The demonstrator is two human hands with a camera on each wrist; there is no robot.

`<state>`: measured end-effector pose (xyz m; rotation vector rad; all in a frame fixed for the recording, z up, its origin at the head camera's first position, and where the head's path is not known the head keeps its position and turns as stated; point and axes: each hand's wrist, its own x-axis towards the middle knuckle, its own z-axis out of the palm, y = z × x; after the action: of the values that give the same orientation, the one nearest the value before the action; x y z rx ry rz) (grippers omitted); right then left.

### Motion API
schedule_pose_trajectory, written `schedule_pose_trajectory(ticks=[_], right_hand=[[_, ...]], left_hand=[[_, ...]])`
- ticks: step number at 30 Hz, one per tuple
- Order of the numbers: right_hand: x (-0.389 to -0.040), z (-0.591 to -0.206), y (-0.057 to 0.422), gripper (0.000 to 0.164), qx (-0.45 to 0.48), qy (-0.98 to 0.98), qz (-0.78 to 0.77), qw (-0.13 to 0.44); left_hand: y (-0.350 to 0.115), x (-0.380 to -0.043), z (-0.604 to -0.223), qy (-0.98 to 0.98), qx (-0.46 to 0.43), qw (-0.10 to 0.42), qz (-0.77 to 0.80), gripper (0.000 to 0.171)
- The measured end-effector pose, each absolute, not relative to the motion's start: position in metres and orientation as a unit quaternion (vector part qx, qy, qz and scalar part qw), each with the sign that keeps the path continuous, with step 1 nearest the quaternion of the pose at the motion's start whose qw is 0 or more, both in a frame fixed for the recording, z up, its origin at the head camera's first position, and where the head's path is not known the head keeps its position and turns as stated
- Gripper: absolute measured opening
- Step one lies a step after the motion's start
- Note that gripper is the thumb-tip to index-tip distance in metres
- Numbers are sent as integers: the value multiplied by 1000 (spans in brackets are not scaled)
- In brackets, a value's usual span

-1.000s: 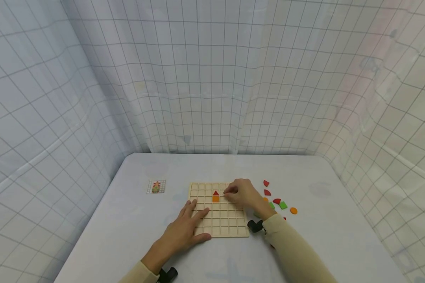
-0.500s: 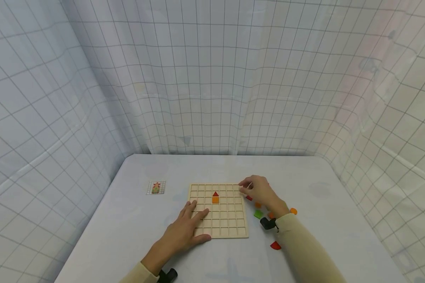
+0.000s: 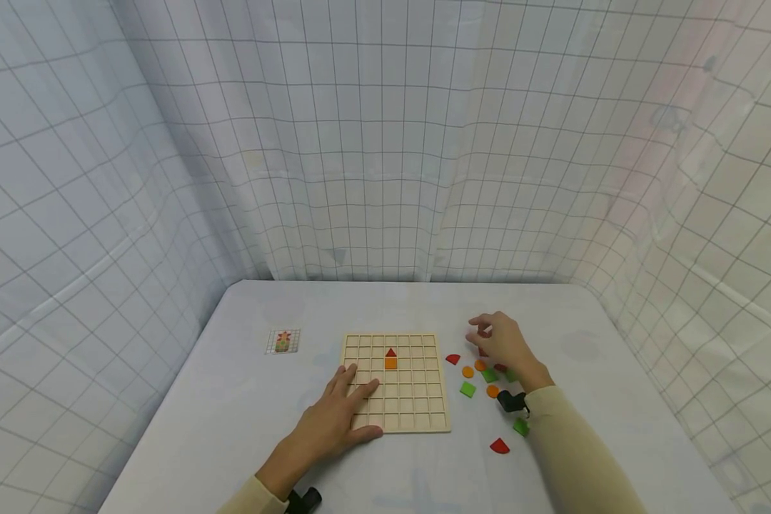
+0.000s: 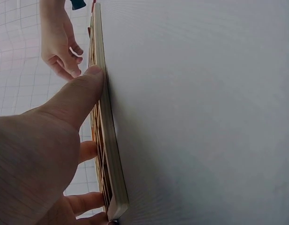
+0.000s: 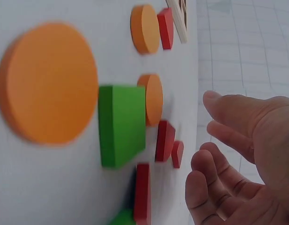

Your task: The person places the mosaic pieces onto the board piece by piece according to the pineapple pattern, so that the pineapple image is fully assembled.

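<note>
A square wooden grid board (image 3: pixel 417 403) lies mid-table, holding an orange square (image 3: pixel 391 363) with a red triangle (image 3: pixel 391 353) just above it. My left hand (image 3: pixel 328 421) rests spread on the board's left side; in the left wrist view its thumb (image 4: pixel 81 93) presses along the edge. Over the loose pieces at the right hovers my right hand (image 3: pixel 504 343), fingers loosely bent and holding nothing. In the right wrist view it hangs near a red piece (image 5: pixel 178 154) and a green square (image 5: pixel 123 124). Part of the loose pieces is hidden under the right hand and forearm.
A small card (image 3: pixel 283 341) with a coloured picture on a grid lies left of the board. Orange discs (image 3: pixel 467 372), green squares (image 3: pixel 467 389) and red quarter-circles (image 3: pixel 500 446) lie scattered to the right. Gridded white curtains (image 3: pixel 385 143) surround the table.
My right hand has moved right, from the board to over the loose pieces. A red quarter-circle now lies just right of the board. My left hand has stayed in place.
</note>
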<state>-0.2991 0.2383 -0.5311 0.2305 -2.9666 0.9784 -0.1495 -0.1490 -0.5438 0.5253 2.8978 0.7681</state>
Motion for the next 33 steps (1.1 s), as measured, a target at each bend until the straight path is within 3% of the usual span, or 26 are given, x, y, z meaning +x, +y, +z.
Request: schedule_pose_trajectory(ticks=[16,33], right_hand=[[-298,-538,262,48,27,-942,334,-11],[-300,-542,257,23,30,-940,340,-5]], left_hand=[[-149,-150,-545,951,176,46,251,91],[-149,-150,-545,953,176,45,244,90]])
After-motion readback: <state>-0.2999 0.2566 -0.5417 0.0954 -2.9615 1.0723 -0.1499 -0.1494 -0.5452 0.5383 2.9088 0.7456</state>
